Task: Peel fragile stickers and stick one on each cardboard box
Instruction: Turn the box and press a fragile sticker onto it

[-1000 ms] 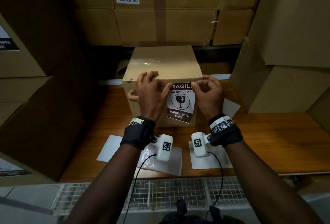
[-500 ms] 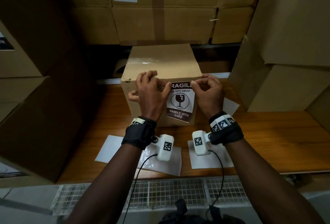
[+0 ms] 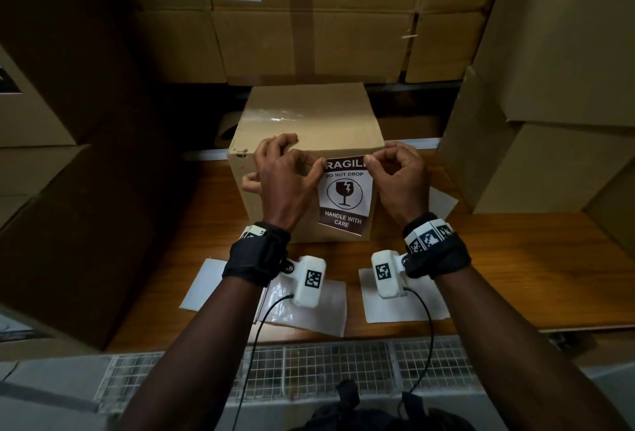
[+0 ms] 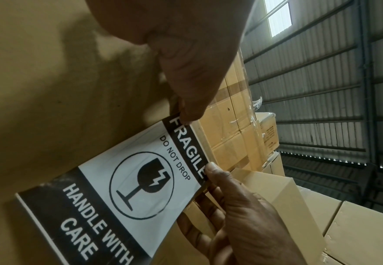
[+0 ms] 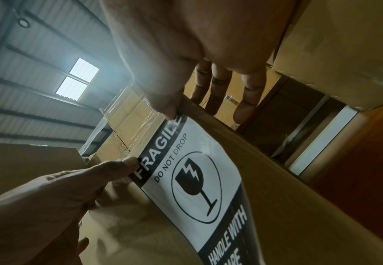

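Large stacked cartons fill the upper frame and both sides in the head view. Below them, a wooden shelf spans the middle, with a cardboard box set at its centre. White backing sheets lie on the shelf in the lower middle. The fragile sticker is held against the box's front face, right of centre. Its upper left corner is pinched by the left hand, its upper right corner by the right hand, remaining fingers curled.
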{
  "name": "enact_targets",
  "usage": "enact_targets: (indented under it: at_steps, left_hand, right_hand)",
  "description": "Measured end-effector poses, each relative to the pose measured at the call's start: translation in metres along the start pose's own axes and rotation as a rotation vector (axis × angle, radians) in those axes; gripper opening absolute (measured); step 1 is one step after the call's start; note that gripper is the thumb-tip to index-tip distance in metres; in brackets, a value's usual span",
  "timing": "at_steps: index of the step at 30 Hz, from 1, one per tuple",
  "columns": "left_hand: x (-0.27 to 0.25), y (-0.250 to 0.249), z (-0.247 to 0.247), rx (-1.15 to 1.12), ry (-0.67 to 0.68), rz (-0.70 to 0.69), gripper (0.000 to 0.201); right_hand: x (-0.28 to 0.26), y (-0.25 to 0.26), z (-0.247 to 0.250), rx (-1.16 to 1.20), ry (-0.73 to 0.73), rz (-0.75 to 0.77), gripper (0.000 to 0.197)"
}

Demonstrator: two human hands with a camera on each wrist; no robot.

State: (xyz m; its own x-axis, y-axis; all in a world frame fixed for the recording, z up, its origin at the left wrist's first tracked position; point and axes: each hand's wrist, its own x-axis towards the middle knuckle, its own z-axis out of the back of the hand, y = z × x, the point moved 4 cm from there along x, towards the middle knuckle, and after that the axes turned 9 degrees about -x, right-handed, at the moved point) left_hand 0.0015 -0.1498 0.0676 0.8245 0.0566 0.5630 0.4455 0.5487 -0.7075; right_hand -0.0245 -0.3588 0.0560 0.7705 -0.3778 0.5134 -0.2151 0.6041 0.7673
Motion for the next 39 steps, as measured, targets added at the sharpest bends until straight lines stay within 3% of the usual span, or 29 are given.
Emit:
enact_targets:
  at_steps: [14,18,22,25,29,39]
  left_hand:
    - [-0.001,0.002,-0.004,0.022,-0.051,-0.009,0.025]
    - [-0.001,0.004,0.001,0.029,-0.087,0.005,0.032]
    - [0.002,0.01,0.001,0.075,-0.027,-0.123,0.046]
    - [0.001,0.015,-0.004,0.095,-0.003,-0.156,0.048]
    - [0.003,0.013,-0.014,0.106,-0.031,-0.11,0.055]
    - [0.004,0.028,-0.007,0.126,-0.001,-0.254,0.047]
  right_hand:
    - [0.0,0.001,-0.001,0.006,-0.031,0.0,0.012]
    - [0.001,-0.001,0.002,0.103,0.005,-0.058,0.033]
    - [0.009,-0.005,-0.005,-0.056,0.132,0.039,0.067]
    - [0.013,-0.006,-0.013,-0.151,0.13,0.083,0.077]
    - [0.02,-0.008,-0.015,-0.166,0.05,0.138,0.07]
    - [0.034,-0.026,-0.002,-0.224,0.184,0.447,0.055]
